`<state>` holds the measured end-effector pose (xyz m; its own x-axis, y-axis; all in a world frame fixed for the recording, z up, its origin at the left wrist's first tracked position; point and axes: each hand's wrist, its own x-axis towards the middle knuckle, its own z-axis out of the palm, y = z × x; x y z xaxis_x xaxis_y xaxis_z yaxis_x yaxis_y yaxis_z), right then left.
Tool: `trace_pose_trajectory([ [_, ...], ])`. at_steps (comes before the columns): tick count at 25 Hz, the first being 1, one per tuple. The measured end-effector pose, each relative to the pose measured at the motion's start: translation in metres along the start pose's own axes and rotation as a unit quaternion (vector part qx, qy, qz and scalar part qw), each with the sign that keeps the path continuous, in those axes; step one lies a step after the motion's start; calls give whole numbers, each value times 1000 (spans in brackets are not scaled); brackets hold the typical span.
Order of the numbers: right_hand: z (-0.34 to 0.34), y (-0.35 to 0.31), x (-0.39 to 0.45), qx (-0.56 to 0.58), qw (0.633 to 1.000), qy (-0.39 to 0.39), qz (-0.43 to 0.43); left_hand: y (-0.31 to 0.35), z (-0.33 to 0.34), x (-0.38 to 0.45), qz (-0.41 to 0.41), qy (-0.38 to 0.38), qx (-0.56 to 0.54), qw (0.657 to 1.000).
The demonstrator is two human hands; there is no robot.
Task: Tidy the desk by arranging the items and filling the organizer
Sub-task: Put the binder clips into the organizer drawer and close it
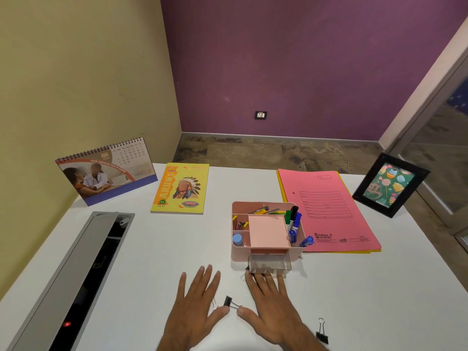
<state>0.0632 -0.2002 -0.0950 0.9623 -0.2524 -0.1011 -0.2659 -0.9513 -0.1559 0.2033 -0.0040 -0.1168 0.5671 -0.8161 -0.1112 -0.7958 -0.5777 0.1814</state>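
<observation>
A pink organizer (263, 257) stands mid-desk with markers, pens, a pink note pad and small items in its compartments; its clear drawer (270, 264) is pulled out at the front. My left hand (196, 305) lies flat with fingers spread on the white desk. My right hand (271, 305) is flat too, fingertips at the drawer's front edge. A black binder clip (228, 301) lies between my two thumbs. Another binder clip (322, 333) lies at the lower right, and a third (247, 271) sits by my right fingertips.
A desk calendar (106, 171) stands at the back left, a yellow notebook (181, 188) beside it. Pink folders (329, 211) lie right of the organizer, a framed picture (390, 184) at the far right. A grey cable tray (76, 274) runs along the left.
</observation>
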Motion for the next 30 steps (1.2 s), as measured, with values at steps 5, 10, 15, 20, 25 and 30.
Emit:
trace_pose_trajectory([
  [5,8,-4,-17,-6,1000,-16,-24,9,0,0,30,5,33,999],
  [10,18,-3,-43,-63,996,4,-58,25,1,-4,50,-6,36,998],
  [15,15,28,-85,-12,992,50,113,26,4,-12,20,-12,5,1000],
  [20,29,36,-108,65,963,28,262,44,7,-14,18,-26,19,999],
  [25,40,11,-89,26,984,33,173,63,10,-13,10,-28,19,999],
  [30,38,-9,-69,12,991,28,127,68,14,-9,14,-37,9,999],
])
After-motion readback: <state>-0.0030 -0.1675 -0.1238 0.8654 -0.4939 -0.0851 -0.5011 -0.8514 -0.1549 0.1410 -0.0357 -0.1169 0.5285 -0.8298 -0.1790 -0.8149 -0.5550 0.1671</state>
